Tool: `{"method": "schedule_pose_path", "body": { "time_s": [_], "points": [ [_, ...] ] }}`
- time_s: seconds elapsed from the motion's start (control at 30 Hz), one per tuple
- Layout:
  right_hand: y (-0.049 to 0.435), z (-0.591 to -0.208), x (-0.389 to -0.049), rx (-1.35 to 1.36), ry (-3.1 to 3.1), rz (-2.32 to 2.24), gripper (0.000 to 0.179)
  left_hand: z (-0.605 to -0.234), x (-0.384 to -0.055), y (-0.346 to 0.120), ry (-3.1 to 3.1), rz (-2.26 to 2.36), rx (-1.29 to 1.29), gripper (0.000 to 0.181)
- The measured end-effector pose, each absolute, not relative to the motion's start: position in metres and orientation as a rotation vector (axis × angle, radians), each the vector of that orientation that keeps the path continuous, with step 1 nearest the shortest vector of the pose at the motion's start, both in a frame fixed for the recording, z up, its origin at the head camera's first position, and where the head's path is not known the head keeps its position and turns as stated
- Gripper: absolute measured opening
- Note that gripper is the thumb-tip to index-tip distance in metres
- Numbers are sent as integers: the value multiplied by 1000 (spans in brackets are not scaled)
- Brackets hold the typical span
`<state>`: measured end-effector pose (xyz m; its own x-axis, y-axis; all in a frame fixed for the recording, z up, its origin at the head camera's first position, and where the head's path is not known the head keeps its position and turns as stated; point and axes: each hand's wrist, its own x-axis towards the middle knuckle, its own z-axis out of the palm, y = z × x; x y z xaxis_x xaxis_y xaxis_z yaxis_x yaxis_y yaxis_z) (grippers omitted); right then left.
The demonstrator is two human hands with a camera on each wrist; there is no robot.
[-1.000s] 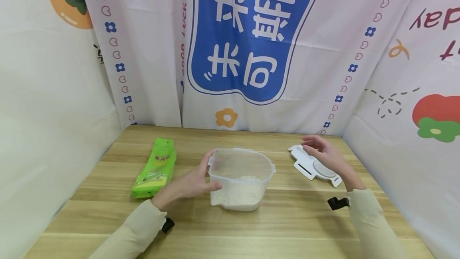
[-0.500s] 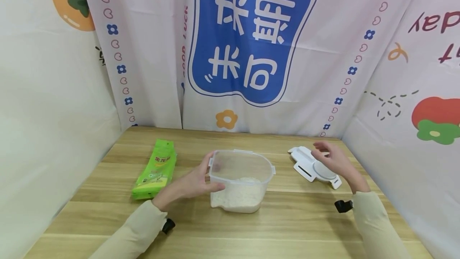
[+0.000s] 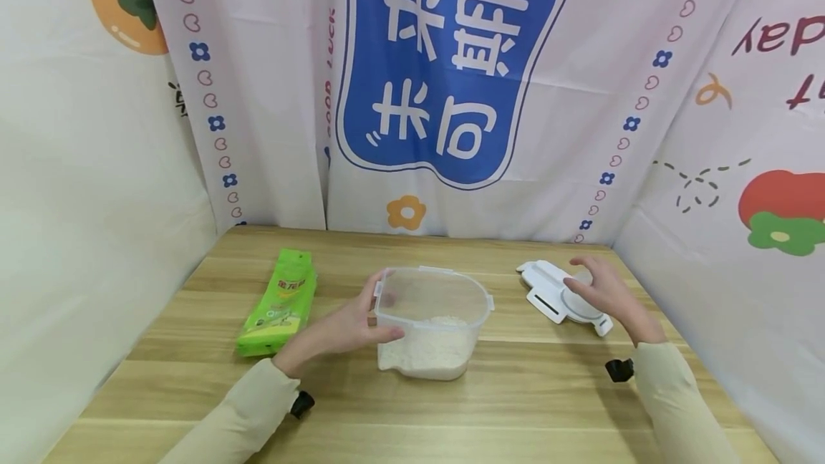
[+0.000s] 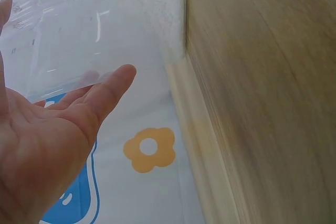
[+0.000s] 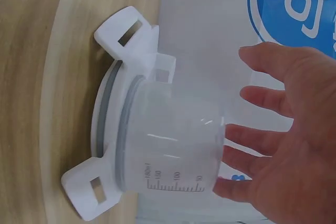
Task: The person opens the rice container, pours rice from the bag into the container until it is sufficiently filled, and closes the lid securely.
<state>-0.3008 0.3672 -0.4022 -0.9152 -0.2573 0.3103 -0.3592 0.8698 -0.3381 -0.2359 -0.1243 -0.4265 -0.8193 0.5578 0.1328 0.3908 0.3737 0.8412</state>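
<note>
While your left hand (image 3: 344, 328) keeps its place at the clear container (image 3: 445, 291), your right hand (image 3: 611, 297) has shifted a little rightward above the white lid (image 3: 546, 282), and its fingers are spread wider than a second ago. Left thumb lies along the container's near side, fingers behind its corner: a light, steadying grasp, by the look of it. Right fingers grasp nothing; they fan out at the far end of the graduated cup (image 5: 168, 140) standing on the lid. Contact there: can't tell. Container sits upright mid-table, uncovered, white grains (image 3: 433, 351) low inside; the lid lies flat on the wooden table (image 3: 515, 407), well apart to its right. Green package (image 3: 280, 306) unmoved on the left. My reading: the spread puts your right hand better placed to take the cup, but nothing is committed yet; closing unevenly could nudge cup and lid along the table.
</note>
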Motion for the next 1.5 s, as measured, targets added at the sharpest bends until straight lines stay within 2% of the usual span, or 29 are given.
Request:
{"method": "schedule_pose_path", "body": {
  "time_s": [0.7, 1.5],
  "points": [
    [388, -432, -312, 322, -2909, 598, 68, -429, -237, -124, 2464, 1420, 873, 101],
    [387, -432, -308, 226, -2797, 750, 64, -431, -236, -124, 2445, 1445, 884, 100]
  ]
}}
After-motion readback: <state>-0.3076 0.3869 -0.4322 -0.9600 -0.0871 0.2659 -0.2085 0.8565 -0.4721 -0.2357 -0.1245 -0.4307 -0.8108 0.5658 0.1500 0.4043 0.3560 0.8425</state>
